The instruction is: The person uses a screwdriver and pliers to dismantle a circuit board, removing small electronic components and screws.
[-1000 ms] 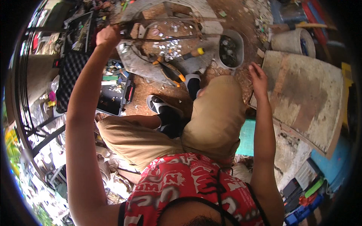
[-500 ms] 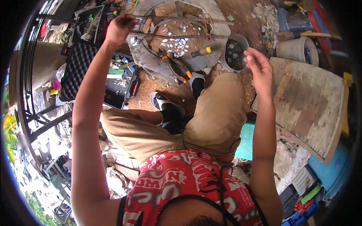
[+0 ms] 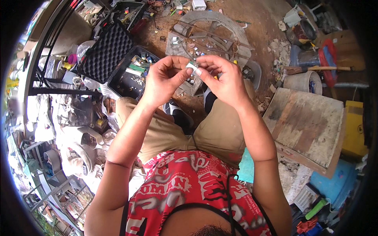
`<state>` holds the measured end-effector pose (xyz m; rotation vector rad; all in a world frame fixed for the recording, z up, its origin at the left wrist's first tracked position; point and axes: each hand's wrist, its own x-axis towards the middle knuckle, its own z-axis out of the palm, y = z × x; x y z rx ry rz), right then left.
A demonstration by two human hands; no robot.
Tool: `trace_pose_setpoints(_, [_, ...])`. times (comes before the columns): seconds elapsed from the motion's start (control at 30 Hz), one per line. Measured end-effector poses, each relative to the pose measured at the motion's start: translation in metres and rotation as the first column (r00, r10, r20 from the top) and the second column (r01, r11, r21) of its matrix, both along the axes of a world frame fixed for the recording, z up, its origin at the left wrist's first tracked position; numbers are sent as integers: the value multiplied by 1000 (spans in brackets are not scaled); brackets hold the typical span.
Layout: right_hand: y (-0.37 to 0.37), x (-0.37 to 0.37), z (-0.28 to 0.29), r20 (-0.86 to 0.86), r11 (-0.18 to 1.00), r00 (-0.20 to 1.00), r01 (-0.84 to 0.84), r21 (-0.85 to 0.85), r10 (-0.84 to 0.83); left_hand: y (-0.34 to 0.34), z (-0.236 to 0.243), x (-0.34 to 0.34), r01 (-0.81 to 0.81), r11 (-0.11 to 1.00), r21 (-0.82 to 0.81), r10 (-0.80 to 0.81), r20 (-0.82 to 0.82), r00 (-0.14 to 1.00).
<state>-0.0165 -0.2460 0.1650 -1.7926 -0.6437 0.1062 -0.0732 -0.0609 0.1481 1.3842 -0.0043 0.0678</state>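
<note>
My left hand [image 3: 165, 80] and my right hand [image 3: 224, 82] meet in front of my lap, fingertips closed on a small white-and-green piece [image 3: 192, 67] between them. Behind them, on the dirt floor, lies a worn grey ring-shaped board [image 3: 214, 17] with bars across it and small bits scattered on it; my hands hide part of it. Left of my hands, an open black case [image 3: 129, 84] holds small parts, its foam-lined lid [image 3: 104, 51] folded back. A grey tub [image 3: 256, 74] of dark pieces is partly hidden behind my right hand.
At the right are a weathered wooden panel [image 3: 303, 126], a pale bucket [image 3: 297, 78], a yellow container [image 3: 352, 129] and a blue plastic container [image 3: 332, 181]. Metal frames [image 3: 59, 90] and piled clutter line the left. My bent legs [image 3: 214, 129] are below my hands.
My left hand has come from the board's upper left to the middle, and my right hand has moved inward; both now grip the small piece. The view has shifted, showing more floor beyond the board.
</note>
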Motion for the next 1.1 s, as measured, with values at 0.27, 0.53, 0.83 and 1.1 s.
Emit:
trace_pose_setpoints(0.27, [9,-46,34,-65,992,992,-114,-57,111,8,26,-63,-120,937,328,83,125,989])
trace_pose_setpoints(0.53, [9,-78,21,-319,955,921,-138,263,221,2,31,-94,-83,993,79,80,36,996])
trace_pose_setpoints(0.83, [5,-93,33,-245,983,959,-110,150,145,6,25,-104,-103,993,-62,102,-32,994])
trace_pose_setpoints(1.1, [6,-92,45,78,993,993,-76,-85,83,1,33,-105,-216,899,381,117,267,957])
